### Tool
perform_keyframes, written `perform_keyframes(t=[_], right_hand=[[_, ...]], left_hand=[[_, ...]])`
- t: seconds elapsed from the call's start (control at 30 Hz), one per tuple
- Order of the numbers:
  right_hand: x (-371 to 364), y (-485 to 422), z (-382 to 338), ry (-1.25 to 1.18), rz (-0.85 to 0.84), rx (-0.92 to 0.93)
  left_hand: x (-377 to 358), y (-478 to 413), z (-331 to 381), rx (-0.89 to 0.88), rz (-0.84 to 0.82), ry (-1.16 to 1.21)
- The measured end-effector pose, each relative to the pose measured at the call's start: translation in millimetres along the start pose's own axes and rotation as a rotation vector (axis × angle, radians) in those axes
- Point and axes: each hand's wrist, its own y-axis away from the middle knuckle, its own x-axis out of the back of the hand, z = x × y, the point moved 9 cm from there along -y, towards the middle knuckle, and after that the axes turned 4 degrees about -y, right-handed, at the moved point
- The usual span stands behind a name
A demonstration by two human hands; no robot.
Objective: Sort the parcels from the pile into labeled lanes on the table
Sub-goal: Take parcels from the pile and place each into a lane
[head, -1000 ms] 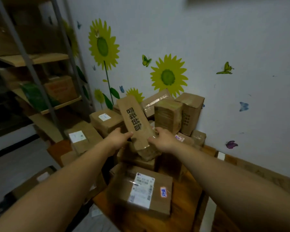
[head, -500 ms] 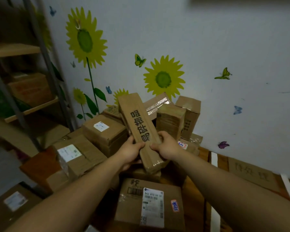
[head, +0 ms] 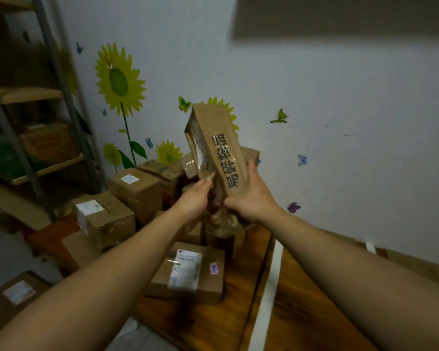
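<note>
A long narrow cardboard parcel (head: 214, 145) with large black printed characters stands nearly upright in the air above the pile. My left hand (head: 194, 201) grips its lower left side, and my right hand (head: 251, 198) grips its lower right edge, thumb up along the side. Below lies a flat parcel (head: 208, 279) with a white shipping label and a small red-and-blue sticker, resting on the wooden table (head: 213, 323). A pile of brown parcels (head: 137, 188) sits behind and to the left against the wall.
A white tape strip (head: 268, 295) runs along the tabletop to the right of the flat parcel. A metal shelf rack (head: 48, 97) with boxes stands at the left. Another labelled box (head: 18, 292) lies low at the bottom left. The wall carries sunflower and butterfly stickers.
Both hands have lifted the long parcel up off the pile and tipped it from leaning to nearly upright. The view has shifted up and to the right.
</note>
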Motion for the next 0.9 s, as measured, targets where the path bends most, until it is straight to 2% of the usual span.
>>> perform_keyframes(t=[0.1,0.17,0.27,0.37,0.47,0.6,0.9], right_hand=[[36,31,11,-0.239,0.058,-0.064],[51,50,13,-0.371,0.053,-0.056],[65,70,13,-0.543,0.014,-0.052],[77,80,11,-0.665,-0.035,-0.065],[82,87,15,-0.623,-0.045,-0.117],[83,102,25,-0.514,0.021,-0.166],[94,176,64,-0.445,0.129,-0.337]], left_hand=[[-2,13,4,-0.076,0.16,-0.186],[-3,28,0,0.029,0.219,-0.153],[-36,51,0,0.204,-0.056,0.072],[-55,64,15,0.149,-0.174,0.162],[-65,68,33,-0.015,-0.177,0.09],[-69,83,42,-0.169,-0.166,-0.038],[-111,99,-1,-0.08,-0.424,-0.08]])
